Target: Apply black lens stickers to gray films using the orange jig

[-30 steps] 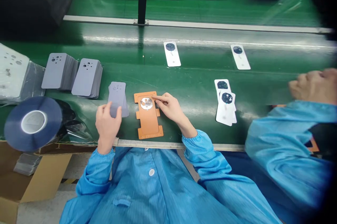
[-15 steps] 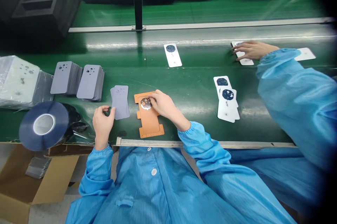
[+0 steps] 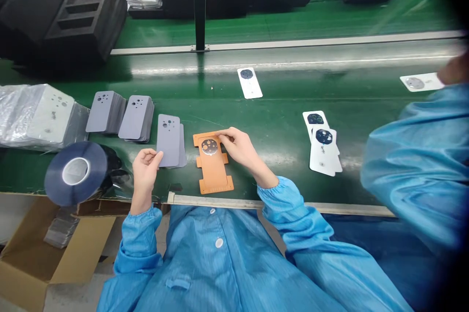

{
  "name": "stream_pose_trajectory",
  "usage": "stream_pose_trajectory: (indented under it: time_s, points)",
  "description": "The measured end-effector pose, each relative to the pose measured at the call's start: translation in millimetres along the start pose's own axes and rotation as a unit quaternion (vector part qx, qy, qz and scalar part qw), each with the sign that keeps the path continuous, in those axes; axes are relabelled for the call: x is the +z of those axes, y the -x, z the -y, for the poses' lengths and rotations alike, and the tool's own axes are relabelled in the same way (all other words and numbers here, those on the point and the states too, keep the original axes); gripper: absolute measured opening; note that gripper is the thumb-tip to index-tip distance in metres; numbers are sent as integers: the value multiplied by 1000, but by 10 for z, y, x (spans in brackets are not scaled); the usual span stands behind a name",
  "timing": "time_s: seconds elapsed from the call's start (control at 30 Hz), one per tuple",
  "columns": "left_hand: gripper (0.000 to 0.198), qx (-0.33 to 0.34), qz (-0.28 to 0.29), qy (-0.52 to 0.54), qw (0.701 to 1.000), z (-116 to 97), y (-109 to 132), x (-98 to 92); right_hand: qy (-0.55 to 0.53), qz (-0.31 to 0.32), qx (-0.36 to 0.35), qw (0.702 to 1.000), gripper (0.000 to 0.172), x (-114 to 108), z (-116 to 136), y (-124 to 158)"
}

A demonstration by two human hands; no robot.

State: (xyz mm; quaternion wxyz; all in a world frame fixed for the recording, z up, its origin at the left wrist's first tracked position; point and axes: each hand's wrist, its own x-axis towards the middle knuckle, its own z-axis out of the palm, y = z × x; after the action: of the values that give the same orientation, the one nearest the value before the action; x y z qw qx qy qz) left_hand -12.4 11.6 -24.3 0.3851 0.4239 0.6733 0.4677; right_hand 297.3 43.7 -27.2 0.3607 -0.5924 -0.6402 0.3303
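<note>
My left hand pinches the lower left edge of a thin grey phone-back-shaped sheet with camera holes. A second grey sheet lies partly under it. To the right is a flat orange jig with tabs along its sides, and a round dark camera-shaped piece sits near its top. My right hand has thumb and forefinger closed at the jig's upper right corner; anything small between the fingertips is hidden.
Two stacks of grey sheets, plastic-wrapped white sheets and a tape roll stand left. White phone-back sheets lie right, another white sheet behind. A co-worker's sleeve reaches in; their hand touches a white sheet.
The upper grey sheet has shifted left over the lower one, now in my left fingers. My right fingertips moved from the round piece to the jig's corner. The co-worker's hand moved right.
</note>
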Motion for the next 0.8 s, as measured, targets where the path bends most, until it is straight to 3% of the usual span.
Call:
stream_pose_trajectory:
  time_s: [0.07,0.17,0.3,0.43,0.6,0.7,0.8]
  points:
    - [43,14,20,55,998,-90,144,41,-67,11,17,998,26,-18,77,27]
    - [47,53,75,75,993,-172,425,205,-225,77,42,971,50,-39,226,66]
    - [45,83,157,48,983,-78,786,506,-321,141,24,936,66,-81,355,114]
    - [37,179,143,-88,969,89,977,660,-289,134,12,948,64,-141,348,165]
    - [50,378,136,-222,889,137,1031,638,-200,131,-3,971,52,-176,278,207]
    - [67,419,167,-280,847,154,1064,609,-152,121,-44,980,50,-169,233,200]
    - [72,419,200,-322,825,223,1101,590,-94,115,-85,985,53,-144,180,179]
